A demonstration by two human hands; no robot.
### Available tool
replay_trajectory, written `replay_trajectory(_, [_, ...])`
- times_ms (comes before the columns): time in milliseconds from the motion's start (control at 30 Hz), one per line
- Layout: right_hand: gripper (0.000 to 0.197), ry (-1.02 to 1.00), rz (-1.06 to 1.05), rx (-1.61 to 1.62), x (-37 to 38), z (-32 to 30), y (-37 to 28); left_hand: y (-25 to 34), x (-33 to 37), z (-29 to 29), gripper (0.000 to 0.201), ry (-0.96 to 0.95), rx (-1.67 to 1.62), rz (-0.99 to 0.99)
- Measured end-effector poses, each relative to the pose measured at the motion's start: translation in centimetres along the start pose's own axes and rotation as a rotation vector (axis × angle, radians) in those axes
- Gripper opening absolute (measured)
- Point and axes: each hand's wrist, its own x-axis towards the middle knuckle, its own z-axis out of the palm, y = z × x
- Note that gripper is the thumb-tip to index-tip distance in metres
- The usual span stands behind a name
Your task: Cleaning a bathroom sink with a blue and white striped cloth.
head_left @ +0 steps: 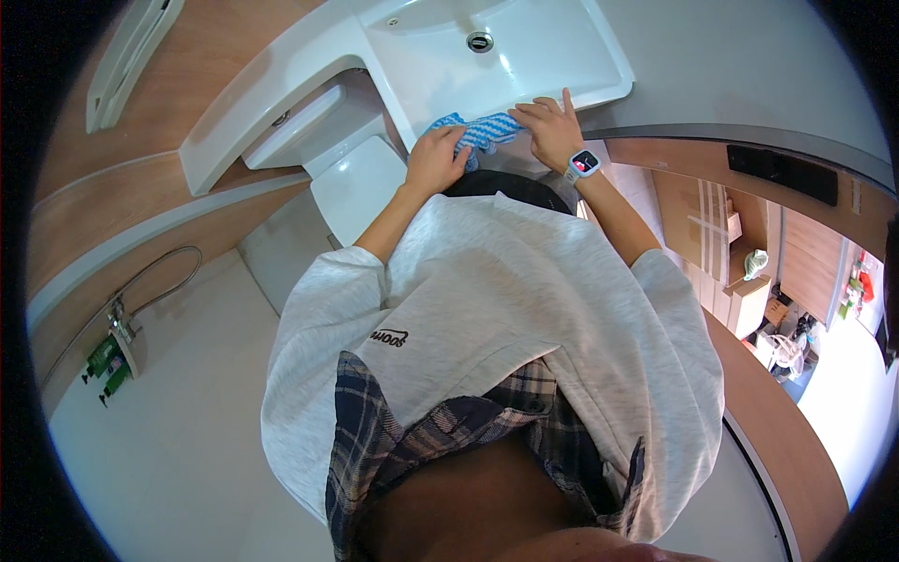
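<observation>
A blue-and-white striped cloth [489,132] is bunched and stretched between my two hands at the front rim of the white sink [552,56]. My left hand [436,161] is closed on the cloth's left part, and a fold hangs below its fingers. At the other end, my right hand [552,131] pinches the cloth with its fingertips, while one finger points up over the sink's rim. A watch with a pale strap [582,165] sits on my right wrist. The sink's drain [479,42] shows in the basin.
Left of the sink is a white toilet [361,187] with its lid down, under a white ledge [225,131]. A shower hose and holder [122,323] hang on the left wall. To the right, a doorway looks onto cardboard boxes [712,225] and clutter.
</observation>
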Motion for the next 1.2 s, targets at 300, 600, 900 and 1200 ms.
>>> replay_trajectory(300, [0.041, 0.029, 0.058, -0.1, -0.2, -0.4, 1.7, 0.9, 1.1, 0.5, 0.043, 0.048, -0.012, 0.219])
replay_trajectory(600, [0.036, 0.201, 0.24, -0.088, -1.6, -1.3, 3.6, 3.0, 3.6, 2.9, 0.047, 0.016, -0.058, 0.2])
replay_trajectory(900, [0.041, 0.312, 0.45, 0.013, -10.4, -1.7, 5.6, 6.1, 10.6, 9.0, 0.034, -0.024, 0.373, 0.284])
replay_trajectory(1200, [0.045, 0.211, 0.921, 0.133, -22.1, -0.4, 3.6, 12.4, 19.4, 16.4, 0.038, 0.07, 0.502, 0.397])
